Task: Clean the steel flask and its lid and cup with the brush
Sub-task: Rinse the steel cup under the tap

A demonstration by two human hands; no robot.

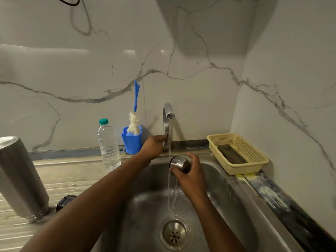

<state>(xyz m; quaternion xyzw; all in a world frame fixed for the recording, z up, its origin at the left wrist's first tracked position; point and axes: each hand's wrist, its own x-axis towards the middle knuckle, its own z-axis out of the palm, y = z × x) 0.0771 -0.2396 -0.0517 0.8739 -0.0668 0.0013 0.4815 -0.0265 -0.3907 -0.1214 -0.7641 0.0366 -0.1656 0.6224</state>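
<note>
Head view shows rinsing: the right hand [190, 176] grasps the steel cup [179, 163] under the tap [169, 110] stream at frame centre, the left hand [153, 146] grips the tap lever [165, 136], and the next move probably calls for the brush [134, 122] standing left of the tap.

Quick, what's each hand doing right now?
Left hand: closed, gripping the tap handle.
Right hand: closed, holding the steel cup in the water stream.

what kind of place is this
Probably a home kitchen's washing-up corner: a steel sink under a running tap, a bottle brush standing in a blue holder, and a plastic basket beside the sink.
</note>
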